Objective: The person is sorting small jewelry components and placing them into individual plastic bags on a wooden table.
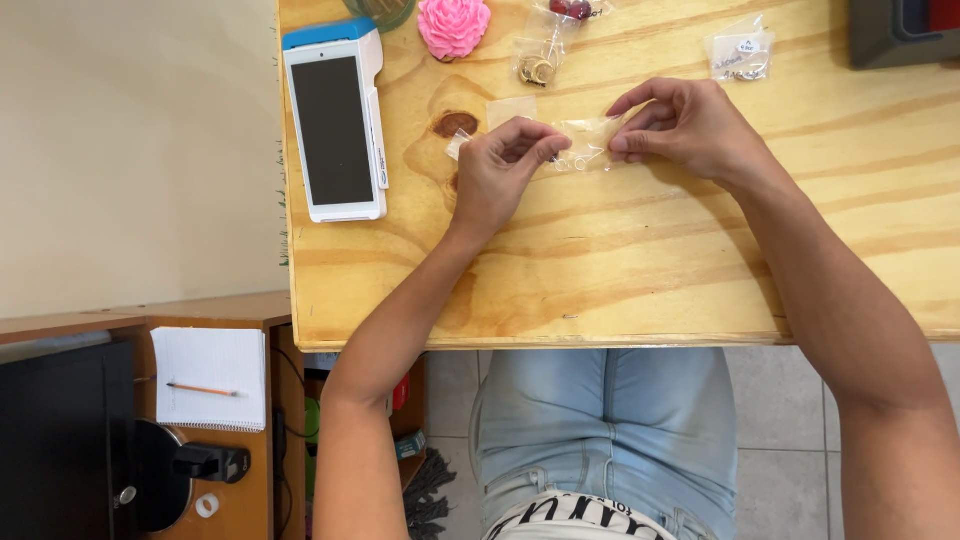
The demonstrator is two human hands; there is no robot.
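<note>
Far left, on a low wooden shelf beside the table, a spiral notebook (210,392) lies with an orange pencil (202,389) across its page. Up on the pine table (640,290), a white card reader (335,120) with a blue top edge sits at about ten o'clock from the hands, dark screen facing up. Just right of it, at eleven o'clock, a pink rose-shaped ornament (453,25) stands near the far edge.

Now the left hand (497,175): fingers curled tight, thumb and forefinger pinched narrow on the left end of a small clear plastic bag (585,145). The bag lies flat on the wood at table centre, stretched between both hands, with what looks like a thin wire loop inside.

At twelve o'clock above it, another little bag with metal rings (537,62) rests by itself.

The right hand (690,125) comes in from three o'clock, fingers bent, thumb and fingertips closed on the bag's right end. Further out at one o'clock, a labelled clear packet (741,55) lies well apart.
</note>
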